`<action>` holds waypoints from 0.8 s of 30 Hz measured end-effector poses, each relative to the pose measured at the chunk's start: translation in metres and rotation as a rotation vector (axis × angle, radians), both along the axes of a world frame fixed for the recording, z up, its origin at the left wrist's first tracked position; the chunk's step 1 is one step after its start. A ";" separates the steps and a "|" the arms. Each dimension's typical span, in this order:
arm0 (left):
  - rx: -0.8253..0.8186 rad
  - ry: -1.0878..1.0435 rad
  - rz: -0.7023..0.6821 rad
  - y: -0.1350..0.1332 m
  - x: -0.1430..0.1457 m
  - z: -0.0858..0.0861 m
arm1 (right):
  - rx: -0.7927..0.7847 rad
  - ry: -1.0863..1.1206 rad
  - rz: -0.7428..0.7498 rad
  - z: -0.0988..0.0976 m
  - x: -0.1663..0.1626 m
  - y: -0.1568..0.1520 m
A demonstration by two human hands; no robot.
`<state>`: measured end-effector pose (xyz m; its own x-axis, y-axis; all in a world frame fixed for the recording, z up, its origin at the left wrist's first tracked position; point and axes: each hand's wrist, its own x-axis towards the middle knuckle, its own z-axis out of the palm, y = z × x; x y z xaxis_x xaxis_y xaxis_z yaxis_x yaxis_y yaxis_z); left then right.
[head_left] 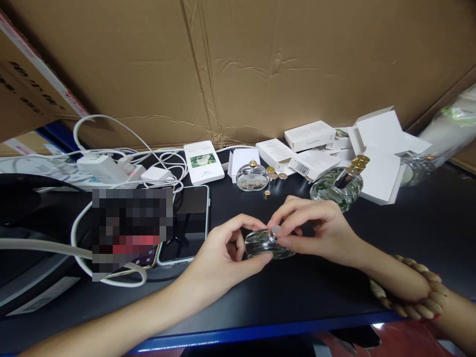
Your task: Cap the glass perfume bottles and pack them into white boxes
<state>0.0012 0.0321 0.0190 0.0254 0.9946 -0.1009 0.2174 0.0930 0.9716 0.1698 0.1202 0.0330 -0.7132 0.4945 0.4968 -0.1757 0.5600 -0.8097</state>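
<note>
A clear glass perfume bottle (258, 244) lies tilted low over the black table, its silver neck piece (274, 233) pointing up. Wrapped round the left part of the glass is my left hand (225, 253), thumb in front and fingers behind. The fingers and thumb of my right hand (320, 225) pinch the silver neck piece. Behind them stands another clear perfume bottle (252, 177) with a gold top. Several small gold caps (273, 176) sit beside it. A larger bottle (334, 188) with greenery showing through the glass is just beyond my right hand.
White cartons (310, 136) and an opened white box (383, 153) lie at the back right. A white box with a flower picture (204, 161), phones (188, 218) and tangled white cables (171, 163) occupy the left. A cardboard wall (260, 74) closes the back.
</note>
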 end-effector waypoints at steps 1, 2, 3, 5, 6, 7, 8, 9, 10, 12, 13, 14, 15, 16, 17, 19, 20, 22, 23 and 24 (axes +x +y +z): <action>0.004 -0.001 0.002 0.000 0.000 0.000 | 0.018 0.004 -0.005 0.000 0.000 0.000; 0.009 -0.001 0.003 0.000 0.000 0.000 | 0.030 0.009 -0.009 -0.001 0.000 -0.001; 0.013 0.000 0.004 0.001 0.000 0.001 | 0.035 0.010 -0.010 -0.001 0.000 -0.001; 0.013 0.006 0.005 0.001 0.001 0.001 | 0.019 0.004 -0.006 -0.001 0.001 -0.002; 0.009 0.010 0.003 0.000 0.001 0.002 | -0.007 -0.007 0.001 -0.001 0.001 -0.002; 0.005 0.011 0.005 0.000 0.000 0.002 | -0.043 -0.020 0.008 -0.002 0.001 -0.001; 0.003 0.010 0.007 0.000 0.000 0.002 | -0.084 -0.035 0.012 -0.002 0.002 0.000; -0.001 0.008 0.008 0.000 0.000 0.003 | -0.119 -0.053 -0.001 -0.003 0.002 0.001; -0.005 0.005 0.011 0.000 0.000 0.003 | -0.138 -0.076 -0.037 -0.003 0.002 0.003; -0.013 0.002 0.014 0.000 0.000 0.002 | -0.127 -0.143 -0.183 -0.006 0.001 0.008; -0.018 0.002 0.015 0.000 0.000 0.002 | -0.101 -0.185 -0.281 -0.007 0.000 0.011; -0.021 0.002 0.016 0.000 0.000 0.002 | -0.064 -0.223 -0.376 -0.009 0.000 0.014; -0.020 0.002 0.018 0.000 0.000 0.001 | -0.021 -0.254 -0.453 -0.010 -0.001 0.017; -0.017 0.002 0.019 0.000 0.000 0.001 | 0.023 -0.279 -0.505 -0.012 -0.001 0.020; -0.015 0.003 0.016 0.000 0.000 0.001 | 0.069 -0.298 -0.539 -0.014 -0.001 0.023; -0.009 -0.001 0.012 -0.001 0.000 0.000 | 0.148 -0.332 -0.565 -0.018 -0.001 0.028; -0.013 -0.004 0.008 -0.002 0.000 -0.001 | 0.172 -0.351 -0.567 -0.020 -0.001 0.030; -0.027 -0.010 0.006 -0.004 0.000 -0.002 | 0.197 -0.383 -0.562 -0.023 -0.001 0.034; -0.033 -0.010 0.008 -0.004 -0.001 -0.002 | 0.200 -0.393 -0.557 -0.024 0.000 0.035; -0.037 -0.012 0.010 -0.004 -0.001 -0.002 | 0.195 -0.396 -0.552 -0.024 0.000 0.035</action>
<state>0.0004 0.0281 0.0167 0.0169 0.9903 -0.1377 0.2048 0.1314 0.9699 0.1694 0.1554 0.0087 -0.5288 0.7646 0.3686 0.4629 0.6238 -0.6298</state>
